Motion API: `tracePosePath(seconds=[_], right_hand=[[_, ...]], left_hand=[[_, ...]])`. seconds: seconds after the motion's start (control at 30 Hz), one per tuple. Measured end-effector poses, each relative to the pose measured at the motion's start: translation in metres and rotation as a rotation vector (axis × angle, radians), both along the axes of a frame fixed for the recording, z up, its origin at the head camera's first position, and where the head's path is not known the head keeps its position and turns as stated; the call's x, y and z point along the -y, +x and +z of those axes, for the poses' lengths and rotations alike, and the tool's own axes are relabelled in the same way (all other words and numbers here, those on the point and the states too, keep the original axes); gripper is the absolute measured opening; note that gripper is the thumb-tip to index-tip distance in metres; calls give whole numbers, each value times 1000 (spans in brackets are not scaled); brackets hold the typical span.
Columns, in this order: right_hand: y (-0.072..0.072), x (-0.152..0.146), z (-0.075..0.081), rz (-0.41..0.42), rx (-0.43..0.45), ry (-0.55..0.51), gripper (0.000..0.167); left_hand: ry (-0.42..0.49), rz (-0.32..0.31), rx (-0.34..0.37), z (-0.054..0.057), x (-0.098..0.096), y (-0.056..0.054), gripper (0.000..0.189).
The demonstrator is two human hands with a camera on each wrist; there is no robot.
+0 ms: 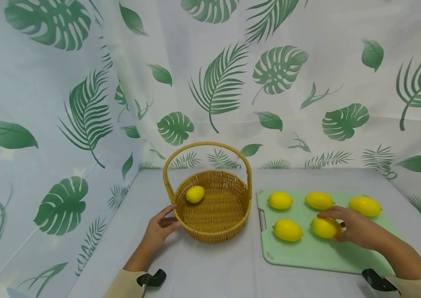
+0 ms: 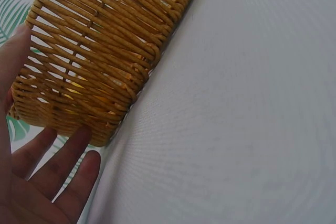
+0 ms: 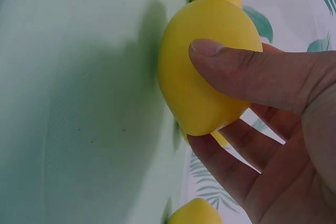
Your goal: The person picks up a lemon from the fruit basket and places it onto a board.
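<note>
My right hand (image 1: 355, 225) grips a lemon (image 1: 325, 228) on the green cutting board (image 1: 307, 258). In the right wrist view the thumb lies across this lemon (image 3: 194, 87), with fingers around its other side. My left hand (image 1: 160, 225) touches the left side of a round wicker basket (image 1: 216, 236) with a tall arched handle. In the left wrist view its spread, fairly straight fingers (image 2: 60, 166) rest against the woven wall (image 2: 89, 51). One lemon (image 1: 195, 194) lies inside the basket, at its left.
Around the gripped lemon, more lemons lie on the board: one at front left (image 1: 288, 230), one at back left (image 1: 280, 200), one at back middle (image 1: 319, 200) and one at back right (image 1: 365, 206). A leaf-print curtain (image 1: 229, 82) hangs behind the white table (image 1: 225, 269).
</note>
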State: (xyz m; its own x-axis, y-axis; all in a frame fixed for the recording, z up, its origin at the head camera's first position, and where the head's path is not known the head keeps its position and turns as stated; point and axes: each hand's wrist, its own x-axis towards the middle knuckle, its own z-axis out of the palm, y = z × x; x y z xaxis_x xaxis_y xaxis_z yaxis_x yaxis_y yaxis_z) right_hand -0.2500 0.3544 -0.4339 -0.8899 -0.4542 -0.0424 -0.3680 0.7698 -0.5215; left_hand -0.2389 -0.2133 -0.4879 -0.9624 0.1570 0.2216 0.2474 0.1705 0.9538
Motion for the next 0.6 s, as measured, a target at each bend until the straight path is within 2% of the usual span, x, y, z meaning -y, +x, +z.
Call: tracePosePath(seconds=[0.6], right_hand=[[5,-4,-4,-48,16,8,59]], left_hand=[[3,-8,16,1,0,-1,63]])
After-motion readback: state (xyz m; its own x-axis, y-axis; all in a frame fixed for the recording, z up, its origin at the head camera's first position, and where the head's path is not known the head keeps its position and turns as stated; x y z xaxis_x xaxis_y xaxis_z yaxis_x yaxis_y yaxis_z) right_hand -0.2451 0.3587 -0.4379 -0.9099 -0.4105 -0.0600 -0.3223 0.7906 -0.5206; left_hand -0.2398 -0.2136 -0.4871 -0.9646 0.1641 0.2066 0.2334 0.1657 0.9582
